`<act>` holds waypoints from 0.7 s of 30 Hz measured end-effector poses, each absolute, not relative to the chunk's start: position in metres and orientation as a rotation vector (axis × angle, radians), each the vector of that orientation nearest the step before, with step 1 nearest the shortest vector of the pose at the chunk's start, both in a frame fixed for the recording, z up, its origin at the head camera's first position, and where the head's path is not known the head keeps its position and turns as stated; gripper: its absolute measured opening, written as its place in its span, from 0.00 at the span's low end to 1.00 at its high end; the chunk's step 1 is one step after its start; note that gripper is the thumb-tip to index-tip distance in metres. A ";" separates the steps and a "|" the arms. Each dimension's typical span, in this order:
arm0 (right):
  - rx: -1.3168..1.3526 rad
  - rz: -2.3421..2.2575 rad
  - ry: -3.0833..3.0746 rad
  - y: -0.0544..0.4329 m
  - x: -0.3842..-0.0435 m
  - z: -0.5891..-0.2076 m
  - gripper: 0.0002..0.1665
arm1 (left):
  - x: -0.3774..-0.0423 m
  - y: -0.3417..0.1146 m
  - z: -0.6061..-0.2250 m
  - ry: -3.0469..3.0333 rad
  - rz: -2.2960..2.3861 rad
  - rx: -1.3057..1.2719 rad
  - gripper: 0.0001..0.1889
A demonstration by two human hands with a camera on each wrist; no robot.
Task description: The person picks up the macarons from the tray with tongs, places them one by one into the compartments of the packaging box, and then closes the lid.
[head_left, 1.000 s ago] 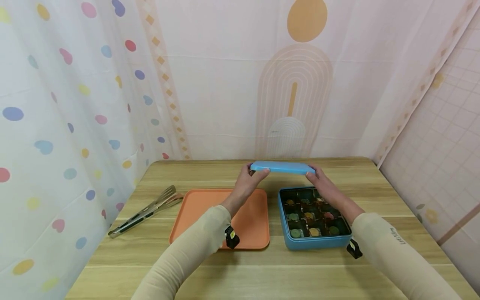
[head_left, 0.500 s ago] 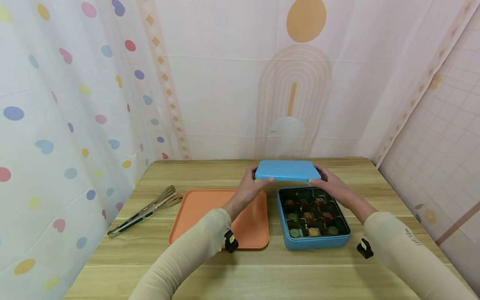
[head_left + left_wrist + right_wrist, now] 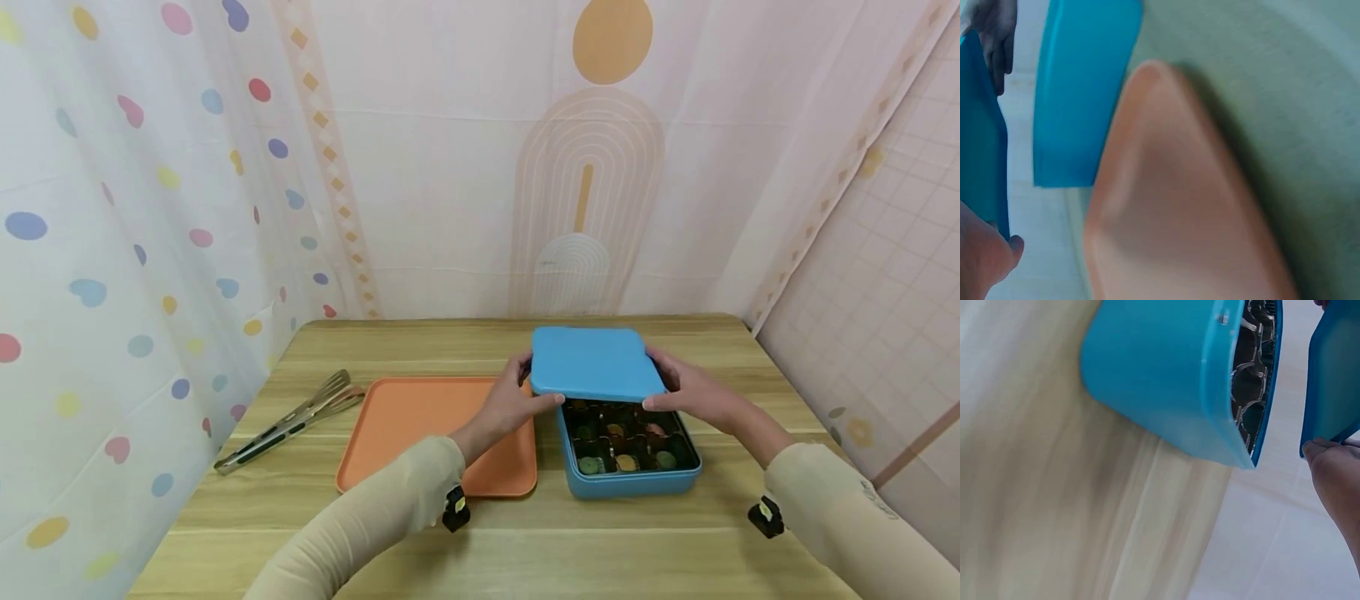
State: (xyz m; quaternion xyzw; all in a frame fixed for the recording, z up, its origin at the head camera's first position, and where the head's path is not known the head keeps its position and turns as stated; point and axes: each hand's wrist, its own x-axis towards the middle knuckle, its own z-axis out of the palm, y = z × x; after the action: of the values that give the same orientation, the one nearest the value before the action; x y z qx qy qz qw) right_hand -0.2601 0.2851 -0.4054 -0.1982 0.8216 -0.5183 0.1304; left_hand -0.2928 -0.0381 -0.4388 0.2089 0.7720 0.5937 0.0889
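Observation:
Both hands hold a blue lid point(image 3: 596, 362) by its two short sides. My left hand point(image 3: 513, 404) grips the left side, thumb at the near corner; my right hand point(image 3: 693, 390) grips the right side the same way. Below the lid stands a blue box point(image 3: 633, 485), its back part hidden from the head view. Inside it a dark divided insert point(image 3: 645, 446) holds several small round pieces in green, orange and red, whose kind I cannot tell. In the right wrist view the lid point(image 3: 1338, 375) is apart from the box point(image 3: 1154, 375), with a gap between them.
An orange tray point(image 3: 405, 433) lies left of the box, partly under my left forearm. Farther left, metal tongs point(image 3: 288, 425) with dark handle grips lie slanted on the wooden table point(image 3: 525, 550). A patterned curtain point(image 3: 450, 167) hangs behind the table.
Both hands have brought the lid right and nearer, from behind the box to above its back part. Its top face now shows more. Box, tray and tongs have stayed put.

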 end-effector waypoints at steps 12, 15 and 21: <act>-0.553 -1.412 2.417 0.300 -0.239 -0.414 0.62 | -0.267 -0.031 -0.455 2.318 1.680 0.668 0.53; -0.564 -1.413 2.405 0.303 -0.235 -0.418 0.62 | -0.261 -0.030 -0.459 2.315 1.666 0.659 0.53; -0.588 -1.417 2.385 0.310 -0.228 -0.424 0.62 | -0.249 -0.026 -0.466 2.353 1.615 0.652 0.54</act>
State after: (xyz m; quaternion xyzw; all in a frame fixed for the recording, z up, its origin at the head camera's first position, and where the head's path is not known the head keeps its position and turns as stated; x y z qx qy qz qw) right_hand -0.2282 0.3096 -0.4240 -0.2050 0.8311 -0.4939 0.1523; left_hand -0.2488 -0.0259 -0.4659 0.2214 0.7992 0.5486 0.1068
